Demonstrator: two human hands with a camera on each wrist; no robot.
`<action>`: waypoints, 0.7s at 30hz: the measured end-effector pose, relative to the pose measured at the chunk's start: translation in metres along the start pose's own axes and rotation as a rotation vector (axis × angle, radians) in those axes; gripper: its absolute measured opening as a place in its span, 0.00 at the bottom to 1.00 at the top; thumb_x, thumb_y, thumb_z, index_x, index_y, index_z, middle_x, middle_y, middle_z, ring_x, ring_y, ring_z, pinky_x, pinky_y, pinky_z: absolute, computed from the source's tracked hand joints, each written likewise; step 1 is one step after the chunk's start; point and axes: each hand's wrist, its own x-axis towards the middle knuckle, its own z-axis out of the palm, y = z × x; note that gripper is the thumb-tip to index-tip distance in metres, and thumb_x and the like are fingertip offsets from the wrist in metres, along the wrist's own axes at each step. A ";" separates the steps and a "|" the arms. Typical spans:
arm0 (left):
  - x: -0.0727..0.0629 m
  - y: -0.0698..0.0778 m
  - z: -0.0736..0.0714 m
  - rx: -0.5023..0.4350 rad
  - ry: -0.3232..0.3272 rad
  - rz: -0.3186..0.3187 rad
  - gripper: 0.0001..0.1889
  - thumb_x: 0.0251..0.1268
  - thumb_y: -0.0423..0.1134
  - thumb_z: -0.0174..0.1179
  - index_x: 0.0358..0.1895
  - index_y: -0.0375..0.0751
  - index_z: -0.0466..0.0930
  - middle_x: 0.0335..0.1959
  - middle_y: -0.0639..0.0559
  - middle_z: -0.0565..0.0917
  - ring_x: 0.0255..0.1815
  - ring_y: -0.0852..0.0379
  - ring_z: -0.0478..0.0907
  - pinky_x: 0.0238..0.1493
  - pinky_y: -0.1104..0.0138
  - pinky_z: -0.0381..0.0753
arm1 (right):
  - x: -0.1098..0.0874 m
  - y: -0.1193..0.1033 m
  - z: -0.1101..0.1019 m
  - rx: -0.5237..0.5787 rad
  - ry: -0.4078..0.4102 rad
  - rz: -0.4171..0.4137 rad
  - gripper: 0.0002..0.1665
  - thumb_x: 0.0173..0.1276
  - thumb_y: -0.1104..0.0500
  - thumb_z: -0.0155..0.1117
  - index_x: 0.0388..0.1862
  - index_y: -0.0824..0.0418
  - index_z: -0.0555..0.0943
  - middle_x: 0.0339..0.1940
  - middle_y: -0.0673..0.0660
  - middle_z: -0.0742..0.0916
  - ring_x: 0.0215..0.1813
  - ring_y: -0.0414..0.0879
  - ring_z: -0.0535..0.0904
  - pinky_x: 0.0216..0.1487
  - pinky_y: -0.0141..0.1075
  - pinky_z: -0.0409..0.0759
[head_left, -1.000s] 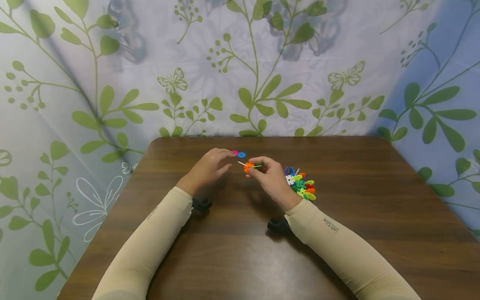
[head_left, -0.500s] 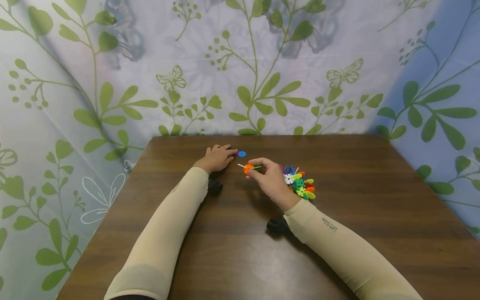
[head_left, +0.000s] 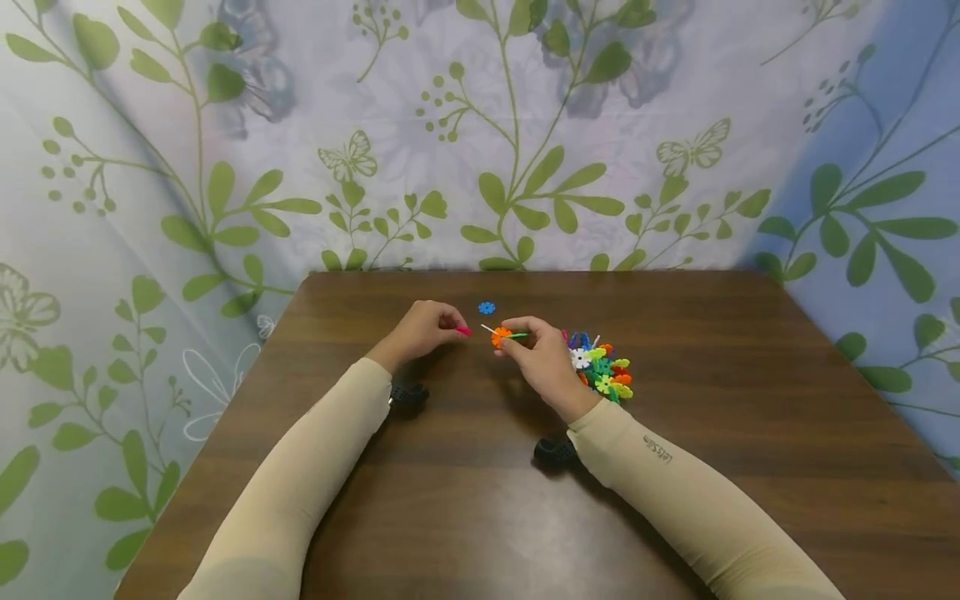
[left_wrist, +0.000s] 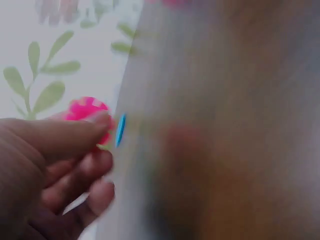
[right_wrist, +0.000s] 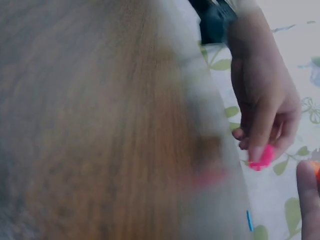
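Between thumb and fingers my left hand [head_left: 422,329] pinches a pink notched plastic disc [left_wrist: 86,109], held above the table. To its right, my right hand [head_left: 542,354] grips an orange notched disc [head_left: 500,337] that has a white piece and a green piece [head_left: 517,335] joined to it, both seen edge-on. The pink disc and the orange one are apart. Beyond the hands a blue notched disc [head_left: 487,307] lies flat on the table. In the right wrist view only a thumb [right_wrist: 308,192] and a sliver of orange show of the right hand's hold.
A cluster of joined multicoloured discs [head_left: 602,367] sits just right of the right hand, partly hidden by it. The brown wooden table [head_left: 480,500] meets a leaf-patterned cloth [head_left: 420,183] at the back. Black wrist devices [head_left: 555,452] hang under both forearms.
My left hand reached out to the pink disc beside the blue one, picked it up and drew it back towards me. The right hand stays in place with the orange disc.
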 end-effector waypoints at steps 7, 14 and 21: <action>-0.024 0.030 0.023 -0.122 0.287 0.270 0.07 0.60 0.32 0.79 0.40 0.43 0.94 0.35 0.55 0.90 0.32 0.63 0.84 0.37 0.66 0.86 | 0.001 0.005 -0.003 0.121 0.020 -0.047 0.21 0.74 0.64 0.71 0.64 0.62 0.85 0.53 0.62 0.88 0.47 0.60 0.89 0.56 0.42 0.84; -0.034 0.044 0.029 -0.166 0.397 0.400 0.08 0.57 0.30 0.80 0.40 0.38 0.94 0.35 0.56 0.90 0.33 0.63 0.86 0.37 0.67 0.87 | 0.001 0.005 0.000 0.180 0.045 -0.080 0.19 0.74 0.61 0.72 0.62 0.63 0.86 0.48 0.64 0.89 0.46 0.58 0.89 0.56 0.46 0.84; -0.034 0.049 0.032 -0.158 0.454 0.470 0.08 0.56 0.27 0.80 0.38 0.36 0.93 0.33 0.55 0.90 0.31 0.62 0.86 0.35 0.67 0.87 | 0.000 0.002 0.000 0.269 0.032 -0.122 0.19 0.73 0.65 0.72 0.61 0.66 0.86 0.50 0.67 0.87 0.43 0.59 0.89 0.54 0.44 0.85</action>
